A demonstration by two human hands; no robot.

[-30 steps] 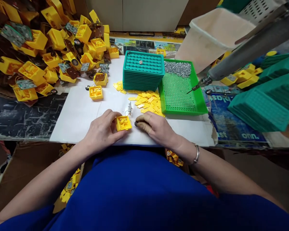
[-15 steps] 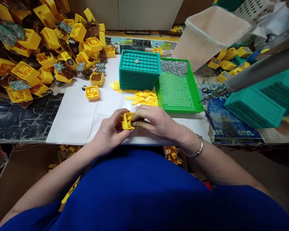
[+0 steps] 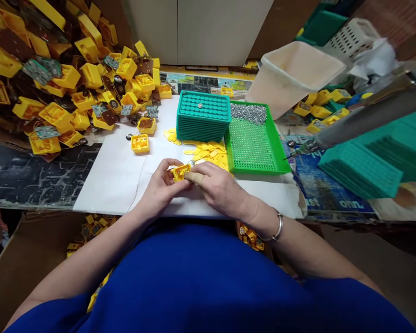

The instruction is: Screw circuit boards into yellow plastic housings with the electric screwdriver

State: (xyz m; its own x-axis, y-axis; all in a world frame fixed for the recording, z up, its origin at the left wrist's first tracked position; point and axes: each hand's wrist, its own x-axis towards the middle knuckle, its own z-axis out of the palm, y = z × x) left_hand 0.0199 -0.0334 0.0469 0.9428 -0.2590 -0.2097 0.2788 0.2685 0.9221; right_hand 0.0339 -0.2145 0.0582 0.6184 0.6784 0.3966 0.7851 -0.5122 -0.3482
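A small yellow plastic housing (image 3: pixel 180 172), its open side facing up, is gripped between the thumb and fingers of my left hand (image 3: pixel 162 187). My right hand (image 3: pixel 220 187) has its fingers closed at the housing's right side, the thumb and forefinger pressing on its edge; what they pinch is partly hidden. A small round metallic part (image 3: pixel 191 163) shows at the housing's upper right corner. Just beyond my hands lie flat yellow plastic pieces (image 3: pixel 211 152). Another yellow housing (image 3: pixel 139 144) rests on the white sheet (image 3: pixel 107 171) to the left.
A stack of teal trays (image 3: pixel 204 115) stands behind the yellow pieces. Beside it, a green tray (image 3: pixel 279 152) holds many screws (image 3: pixel 247 113). A power screwdriver (image 3: pixel 319 141) reaches in from the right, before more teal trays (image 3: pixel 364 173). Yellow housings with circuit boards (image 3: pixel 46 132) are heaped at left.
The housing has tilted and turned in my left hand. My right fingers have shifted over its right edge. The whole view has moved slightly, with the table sitting lower in it.
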